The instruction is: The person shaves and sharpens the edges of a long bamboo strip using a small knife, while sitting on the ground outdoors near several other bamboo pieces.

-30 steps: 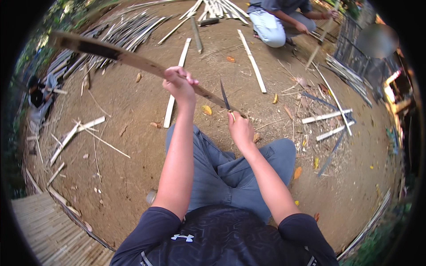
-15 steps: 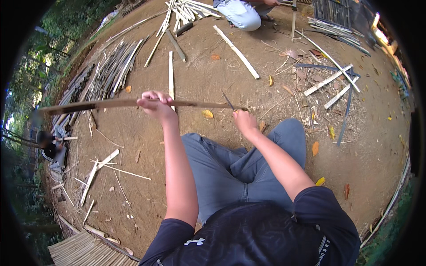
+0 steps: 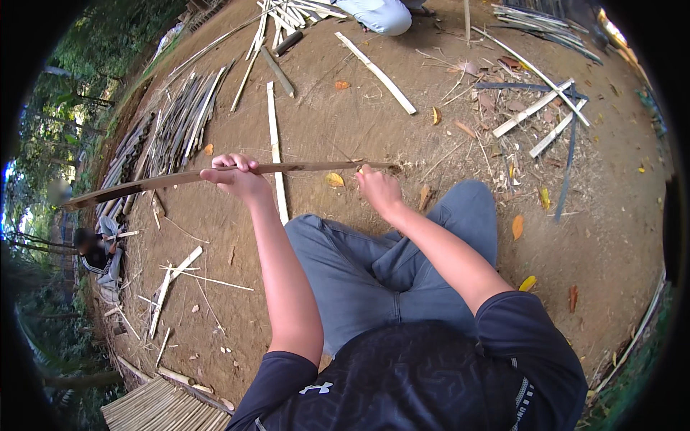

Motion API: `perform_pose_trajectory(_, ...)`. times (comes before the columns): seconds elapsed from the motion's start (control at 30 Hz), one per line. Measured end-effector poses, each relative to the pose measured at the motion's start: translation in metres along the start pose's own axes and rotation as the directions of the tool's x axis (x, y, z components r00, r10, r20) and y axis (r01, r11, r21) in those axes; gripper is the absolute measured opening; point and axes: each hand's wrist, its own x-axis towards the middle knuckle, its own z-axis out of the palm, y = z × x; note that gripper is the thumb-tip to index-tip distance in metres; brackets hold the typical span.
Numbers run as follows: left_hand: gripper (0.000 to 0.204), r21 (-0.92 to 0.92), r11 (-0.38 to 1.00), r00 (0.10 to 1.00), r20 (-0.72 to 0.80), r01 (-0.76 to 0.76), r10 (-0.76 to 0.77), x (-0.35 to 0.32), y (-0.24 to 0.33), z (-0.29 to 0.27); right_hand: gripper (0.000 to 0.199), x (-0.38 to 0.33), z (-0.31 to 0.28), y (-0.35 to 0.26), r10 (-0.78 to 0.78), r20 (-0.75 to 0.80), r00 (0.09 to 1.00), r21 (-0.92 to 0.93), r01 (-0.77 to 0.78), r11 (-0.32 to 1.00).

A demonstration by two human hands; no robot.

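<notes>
A long brown bamboo strip [image 3: 169, 179] with a dark patch stretches across in front of me, its left end reaching far out and its right end near the ground. My left hand [image 3: 243, 177] is closed around it near its middle. Toward the strip's right end, my right hand [image 3: 379, 189] grips a knife [image 3: 347, 154]. The thin, dark blade slants up and left across the strip, but where its edge meets the bamboo is too small to make out. The fingers hide most of the handle.
Pale split strips [image 3: 535, 118] and dark ones lie at the right among shavings. A pile of bamboo sticks [image 3: 183, 118] is at the left. Another person [image 3: 377, 14] crouches at the far side; one more person [image 3: 100, 251] sits at the left. A slatted bamboo mat [image 3: 162, 408] lies lower left.
My right hand and the knife have moved left along the strip, and the blade lies flatter. My left hand has shifted slightly left, still holding the bamboo. The whole view has turned a little.
</notes>
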Motion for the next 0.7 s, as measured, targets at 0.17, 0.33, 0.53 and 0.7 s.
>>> perform_pose_trajectory(0.17,0.067,-0.05,0.997,0.999,0.006,0.05,-0.05,0.008,-0.01,0.005,0.033,0.015,0.045,0.077,0.061,0.008,0.998,-0.089,-0.06,0.994)
perform_pose_trajectory(0.33,0.069,-0.058,0.998,0.999,0.051,0.01,-0.007,0.014,-0.001,-0.025,0.014,-0.003,0.007,0.001,-0.014,0.081,0.997,-0.019,0.016,1.0)
perform_pose_trajectory(0.53,0.07,-0.057,0.998,0.979,0.2,0.035,-0.023,0.014,-0.014,0.007,0.032,0.004,0.062,0.094,0.183,0.185,0.966,-0.057,-0.175,0.983)
perform_pose_trajectory(0.7,0.069,-0.06,0.998,0.981,0.195,0.016,-0.003,0.018,-0.013,0.006,0.027,-0.007,0.017,0.033,0.193,0.132,0.972,0.075,-0.204,0.976)
